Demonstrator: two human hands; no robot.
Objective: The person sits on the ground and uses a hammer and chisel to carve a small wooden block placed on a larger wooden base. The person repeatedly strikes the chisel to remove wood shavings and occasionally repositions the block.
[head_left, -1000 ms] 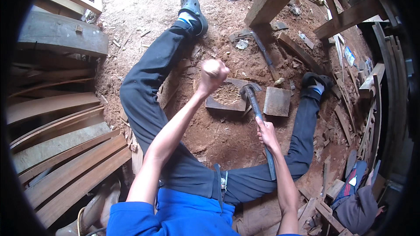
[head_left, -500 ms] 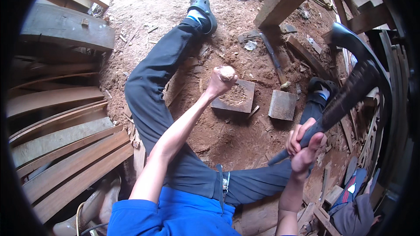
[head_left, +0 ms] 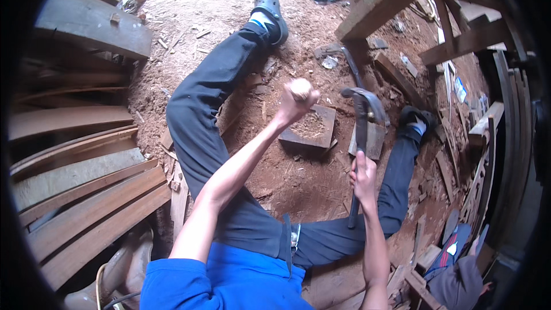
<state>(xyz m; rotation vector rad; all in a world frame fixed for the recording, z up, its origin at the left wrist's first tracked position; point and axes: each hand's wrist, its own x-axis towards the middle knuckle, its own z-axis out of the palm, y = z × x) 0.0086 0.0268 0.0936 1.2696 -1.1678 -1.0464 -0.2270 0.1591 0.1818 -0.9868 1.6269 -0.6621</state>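
Note:
My left hand (head_left: 295, 106) is closed round an upright wooden handle (head_left: 301, 86), seen end-on as a pale round top; whatever lies below the fist is hidden. It is above a square wooden block (head_left: 326, 128) with wood chips on its top. My right hand (head_left: 364, 179) grips the dark handle of a hammer (head_left: 361, 120), whose curved metal head points away from me. The hammer head overlaps a smaller wooden block (head_left: 374, 140) in the picture; I cannot tell whether they touch.
Curved boards (head_left: 86, 189) are stacked on the left. Another long-handled tool (head_left: 352, 64) lies beyond the blocks. A heavy timber frame (head_left: 373, 8) stands at the upper right. Another person's grey sleeve (head_left: 456, 284) shows at the lower right. Wood scraps lie over the dirt floor.
My right hand has swung the hammer from the far right inward and down, toward the blocks. My left hand stays nearly in place, still round the wooden handle.

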